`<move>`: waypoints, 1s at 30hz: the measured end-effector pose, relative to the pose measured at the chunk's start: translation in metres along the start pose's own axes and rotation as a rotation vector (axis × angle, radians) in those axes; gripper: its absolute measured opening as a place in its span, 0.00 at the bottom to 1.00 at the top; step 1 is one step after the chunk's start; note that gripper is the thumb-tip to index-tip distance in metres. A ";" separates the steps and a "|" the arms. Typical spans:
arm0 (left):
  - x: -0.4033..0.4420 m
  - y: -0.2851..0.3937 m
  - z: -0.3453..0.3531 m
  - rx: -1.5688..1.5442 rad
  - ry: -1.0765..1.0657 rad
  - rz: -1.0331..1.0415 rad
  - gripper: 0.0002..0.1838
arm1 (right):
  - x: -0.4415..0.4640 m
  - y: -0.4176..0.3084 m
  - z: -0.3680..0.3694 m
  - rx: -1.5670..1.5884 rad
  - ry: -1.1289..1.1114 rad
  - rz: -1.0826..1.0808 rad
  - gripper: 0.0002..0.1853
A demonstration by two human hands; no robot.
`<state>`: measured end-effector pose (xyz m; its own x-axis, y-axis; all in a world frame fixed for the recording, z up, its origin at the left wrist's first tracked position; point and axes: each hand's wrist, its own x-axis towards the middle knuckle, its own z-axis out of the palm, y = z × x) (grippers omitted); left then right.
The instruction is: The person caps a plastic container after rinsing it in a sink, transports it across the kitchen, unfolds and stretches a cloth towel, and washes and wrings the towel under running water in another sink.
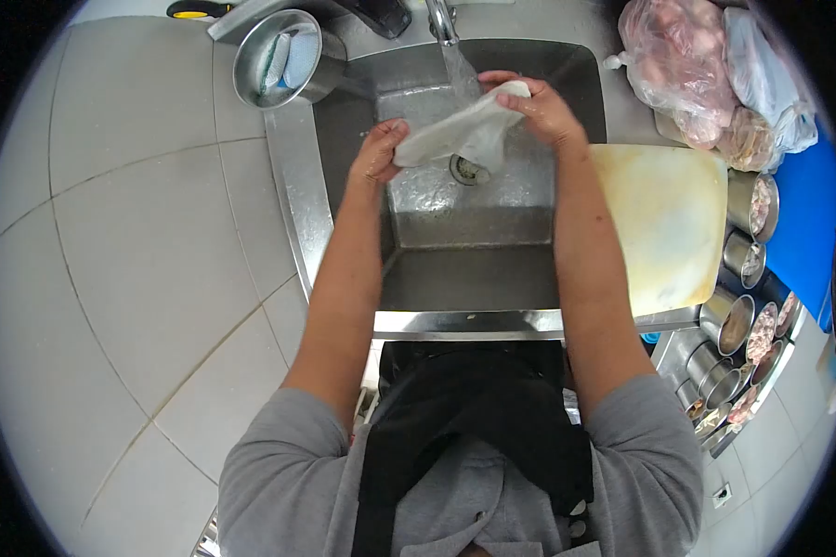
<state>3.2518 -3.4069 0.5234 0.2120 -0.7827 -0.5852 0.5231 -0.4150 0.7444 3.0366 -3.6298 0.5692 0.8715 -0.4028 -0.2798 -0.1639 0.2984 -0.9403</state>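
Note:
A wet white cloth (460, 132) is stretched between my two hands over a steel sink (474, 278). My left hand (381, 150) pinches its left end, thumb on top. At the other end, my right hand (534, 107) grips the cloth's upper right corner, close to the stream of water (460, 74). The water runs from the faucet (443, 26) down beside the cloth. Below the cloth's lower edge, the round drain (470, 171) shows in part. Part of the cloth hangs in a loose fold near the drain.
Left of the faucet stands a steel pot (251, 74) with sponges (297, 60) inside. A stained cutting board (669, 223) lies right of the sink. Behind it are plastic bags of raw meat (673, 56). Several metal containers (726, 311) with food line the far right.

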 end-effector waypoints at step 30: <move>0.002 0.038 0.052 0.532 -0.078 0.068 0.25 | 0.022 0.010 0.033 -0.910 -0.114 0.277 0.33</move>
<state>3.2291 -3.4486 0.5667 0.1580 -0.8399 -0.5193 0.0156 -0.5237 0.8518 3.0689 -3.6074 0.5597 0.7795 -0.3177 -0.5398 -0.6257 -0.4359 -0.6469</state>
